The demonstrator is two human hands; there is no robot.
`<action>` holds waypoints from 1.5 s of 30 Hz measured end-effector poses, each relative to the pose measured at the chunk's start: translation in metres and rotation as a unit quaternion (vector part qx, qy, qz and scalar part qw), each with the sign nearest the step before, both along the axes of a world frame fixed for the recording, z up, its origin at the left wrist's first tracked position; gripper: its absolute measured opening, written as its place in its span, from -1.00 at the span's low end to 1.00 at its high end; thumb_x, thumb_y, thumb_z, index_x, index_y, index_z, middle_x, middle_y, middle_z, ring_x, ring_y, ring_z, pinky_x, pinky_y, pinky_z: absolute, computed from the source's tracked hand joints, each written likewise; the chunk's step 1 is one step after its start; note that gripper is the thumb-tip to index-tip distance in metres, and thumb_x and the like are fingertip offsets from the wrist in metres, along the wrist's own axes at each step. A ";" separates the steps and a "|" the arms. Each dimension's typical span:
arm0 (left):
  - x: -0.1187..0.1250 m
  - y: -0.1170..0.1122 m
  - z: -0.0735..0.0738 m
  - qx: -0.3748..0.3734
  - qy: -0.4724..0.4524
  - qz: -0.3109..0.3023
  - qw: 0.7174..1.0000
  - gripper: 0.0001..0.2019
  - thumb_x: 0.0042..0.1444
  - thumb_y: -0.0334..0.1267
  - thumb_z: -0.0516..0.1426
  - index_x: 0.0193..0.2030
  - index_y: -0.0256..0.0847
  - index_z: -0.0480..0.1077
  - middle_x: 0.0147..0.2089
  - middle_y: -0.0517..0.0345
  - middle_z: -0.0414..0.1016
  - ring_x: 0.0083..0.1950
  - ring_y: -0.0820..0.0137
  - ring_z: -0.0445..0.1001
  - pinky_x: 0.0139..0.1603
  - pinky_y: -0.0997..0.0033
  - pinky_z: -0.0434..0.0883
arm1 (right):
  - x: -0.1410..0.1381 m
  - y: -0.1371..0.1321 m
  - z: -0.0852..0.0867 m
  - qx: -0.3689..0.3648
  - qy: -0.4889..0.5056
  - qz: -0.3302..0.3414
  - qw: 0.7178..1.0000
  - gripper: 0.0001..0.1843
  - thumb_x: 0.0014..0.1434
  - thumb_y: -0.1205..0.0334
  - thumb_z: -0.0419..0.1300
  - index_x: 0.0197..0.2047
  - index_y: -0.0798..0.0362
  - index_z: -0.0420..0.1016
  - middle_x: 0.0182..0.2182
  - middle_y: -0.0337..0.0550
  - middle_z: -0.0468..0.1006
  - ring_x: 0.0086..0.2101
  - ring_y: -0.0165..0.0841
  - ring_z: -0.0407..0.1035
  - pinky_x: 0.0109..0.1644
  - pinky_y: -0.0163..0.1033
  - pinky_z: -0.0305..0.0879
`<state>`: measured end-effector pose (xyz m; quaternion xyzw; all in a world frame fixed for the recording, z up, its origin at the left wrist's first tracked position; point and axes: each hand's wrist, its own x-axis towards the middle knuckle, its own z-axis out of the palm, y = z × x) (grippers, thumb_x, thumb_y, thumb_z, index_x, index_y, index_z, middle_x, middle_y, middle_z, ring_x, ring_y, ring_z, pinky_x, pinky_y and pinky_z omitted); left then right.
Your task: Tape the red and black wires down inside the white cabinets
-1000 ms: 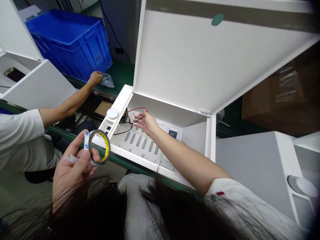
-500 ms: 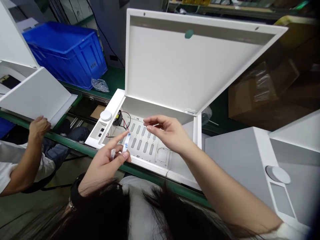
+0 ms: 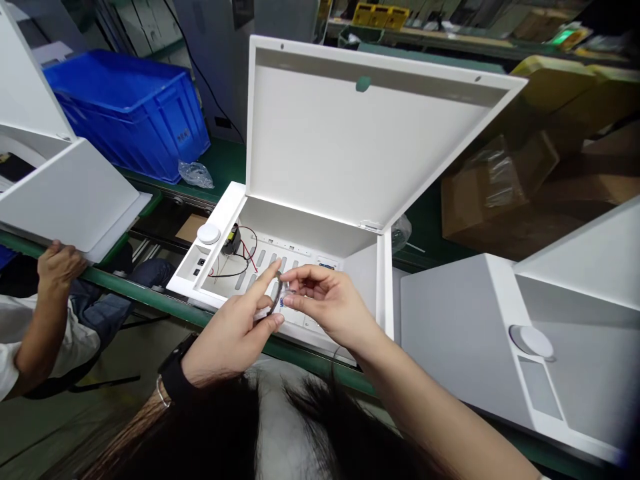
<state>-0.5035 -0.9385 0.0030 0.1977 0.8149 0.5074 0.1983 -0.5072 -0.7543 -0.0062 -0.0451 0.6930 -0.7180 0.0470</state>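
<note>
My left hand holds a roll of double-sided tape edge-on, just above the front of an open white box. My right hand pinches the loose white end of the tape right beside the roll. The box's lid stands raised behind them. Inside the box I see a slotted white plate, red and black wires and a small black part. A round white knob sits on the box's left ledge.
A co-worker's hand grips a second open white box at the left. A blue crate and a crumpled plastic bag lie behind on the green conveyor. Another white box stands at the right, cardboard cartons beyond.
My right hand came back from inside the box to the tape roll and pinched its end. My left hand moved the roll forward over the box. The co-worker's hand went from the bag to the left box.
</note>
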 end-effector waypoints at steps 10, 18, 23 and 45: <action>-0.003 0.010 0.007 0.099 -0.076 0.096 0.987 -0.77 0.20 -0.18 0.13 -0.01 -0.04 0.33 -0.42 0.30 0.44 -0.27 0.45 0.45 -0.16 0.43 0.32 | 0.026 0.003 0.025 0.122 0.214 -0.106 0.963 -0.92 0.07 0.35 0.32 -0.31 -0.01 0.58 -0.39 -0.16 0.54 -0.33 -0.35 0.42 -0.22 -0.20 0.40; -0.004 0.013 0.015 0.134 -0.090 0.074 0.984 -0.91 0.21 -0.19 0.12 -0.21 -0.12 0.35 -0.37 0.26 0.50 -0.25 0.46 0.46 -0.14 0.41 0.30 | 0.029 0.007 0.030 0.183 0.261 -0.155 0.935 -0.88 0.10 0.37 0.30 -0.27 -0.03 0.56 -0.36 -0.15 0.56 -0.32 -0.31 0.45 -0.23 -0.17 0.42; -0.008 0.024 0.015 0.102 -0.076 0.085 0.988 -0.92 0.22 -0.19 0.10 -0.23 -0.11 0.34 -0.38 0.28 0.49 -0.25 0.44 0.44 -0.15 0.40 0.29 | 0.029 0.019 0.037 0.289 0.376 -0.190 0.860 -0.75 0.12 0.38 0.28 -0.14 -0.11 0.56 -0.25 -0.13 0.58 -0.25 -0.26 0.46 -0.17 -0.10 0.42; -0.017 0.044 0.018 -0.181 0.264 0.085 0.944 -0.92 0.20 -0.32 -0.04 -0.28 -0.15 0.25 -0.42 0.15 0.34 -0.42 0.33 0.27 -0.42 0.32 -0.02 | -0.008 0.009 0.056 0.612 0.470 0.054 0.634 -0.69 0.25 0.47 0.01 -0.48 0.09 0.42 -0.53 -0.06 0.33 -0.34 -0.25 0.18 -0.32 -0.11 0.08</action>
